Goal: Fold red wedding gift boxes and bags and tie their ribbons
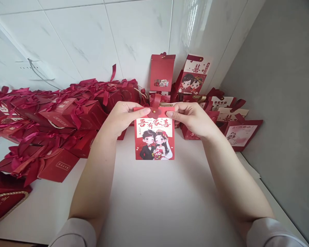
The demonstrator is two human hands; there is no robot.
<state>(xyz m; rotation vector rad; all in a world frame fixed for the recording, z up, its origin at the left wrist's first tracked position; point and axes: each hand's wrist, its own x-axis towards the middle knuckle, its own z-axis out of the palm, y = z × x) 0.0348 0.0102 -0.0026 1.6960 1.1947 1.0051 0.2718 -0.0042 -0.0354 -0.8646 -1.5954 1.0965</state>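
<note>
Between my two hands, upright above the white table, is a red gift box [155,137] printed with a cartoon bride and groom. Its top carries a dark red strap fastened with a gold stud. My left hand [128,115] pinches the upper left corner, thumb on the front. The upper right corner is gripped by my right hand [186,115] in the same way. Behind the held box, other red gift boxes are partly hidden by it and by my hands. The back of the held box does not show.
Red boxes with ribbon bows [74,113] are piled along the left against the tiled wall [77,31]. A plain-faced red box [162,73] and a cartoon-couple box [193,75] stand at the back. Several more, including a pink-fronted box [240,133], line the right by a grey wall [283,103].
</note>
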